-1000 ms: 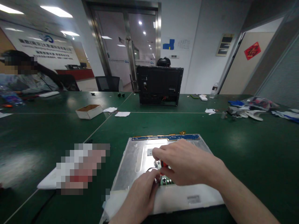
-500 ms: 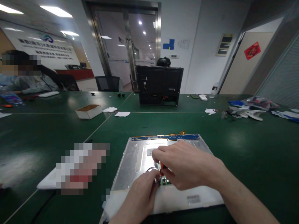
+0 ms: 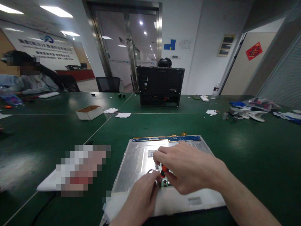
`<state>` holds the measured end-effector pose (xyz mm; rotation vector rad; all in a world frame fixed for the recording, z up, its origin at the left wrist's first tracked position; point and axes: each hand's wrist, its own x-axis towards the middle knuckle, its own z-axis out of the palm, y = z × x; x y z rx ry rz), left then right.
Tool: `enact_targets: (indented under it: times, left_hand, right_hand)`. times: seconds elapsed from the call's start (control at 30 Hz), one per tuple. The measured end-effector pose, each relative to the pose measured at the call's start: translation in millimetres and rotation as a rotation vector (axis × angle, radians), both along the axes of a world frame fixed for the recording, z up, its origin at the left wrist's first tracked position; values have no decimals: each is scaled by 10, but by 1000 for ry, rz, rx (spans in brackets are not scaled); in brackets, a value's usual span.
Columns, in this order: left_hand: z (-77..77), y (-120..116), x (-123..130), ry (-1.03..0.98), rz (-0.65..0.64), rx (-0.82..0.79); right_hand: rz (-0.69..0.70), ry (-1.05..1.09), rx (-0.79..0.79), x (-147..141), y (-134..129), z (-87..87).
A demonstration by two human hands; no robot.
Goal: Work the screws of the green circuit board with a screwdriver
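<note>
A metal-backed panel (image 3: pixel 128 169) lies on the green table, with a blue circuit strip (image 3: pixel 188 138) along its far edge. My right hand (image 3: pixel 185 166) is closed on a red and black tool (image 3: pixel 164 169), whose tip points down at a small green circuit board (image 3: pixel 166 183) on the panel. Beside that board is my left hand (image 3: pixel 145 191), its fingers pressed together near the tool's tip; whatever they hold is hidden. A thin dark wire curves next to the left fingertips.
A black monitor-like casing (image 3: pixel 161 84) stands at the back. Left of it are a white open box (image 3: pixel 88 113) and papers (image 3: pixel 123 115). Metal parts and bags (image 3: pixel 261 103) lie at the far right. A person (image 3: pixel 33 75) sits at the far left.
My right hand has turned slightly around the red and black tool, and more of its red part shows. The left hand stays in place. The seated person has shifted slightly.
</note>
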<state>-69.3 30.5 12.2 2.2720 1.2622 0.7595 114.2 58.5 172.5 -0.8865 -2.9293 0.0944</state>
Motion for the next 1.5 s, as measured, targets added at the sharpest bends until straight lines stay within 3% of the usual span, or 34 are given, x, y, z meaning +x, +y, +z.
enact_targets:
  times: [0.33, 0.67, 0.93, 1.23, 1.5]
  left_hand:
    - [6, 1, 8, -9, 0, 34]
    - [37, -7, 2, 5, 1, -8]
    - [-23, 1, 6, 2, 6, 18]
    - [12, -1, -3, -4, -4, -16]
    - [6, -7, -9, -20, -22, 8]
  right_hand:
    - [-64, -26, 24, -43, 18, 7]
    - [12, 17, 51, -3, 7, -28]
    - [-144, -60, 96, -59, 47, -17]
    - [-4, 1, 48, -21, 11, -15]
    - [-127, -37, 58, -44, 51, -25]
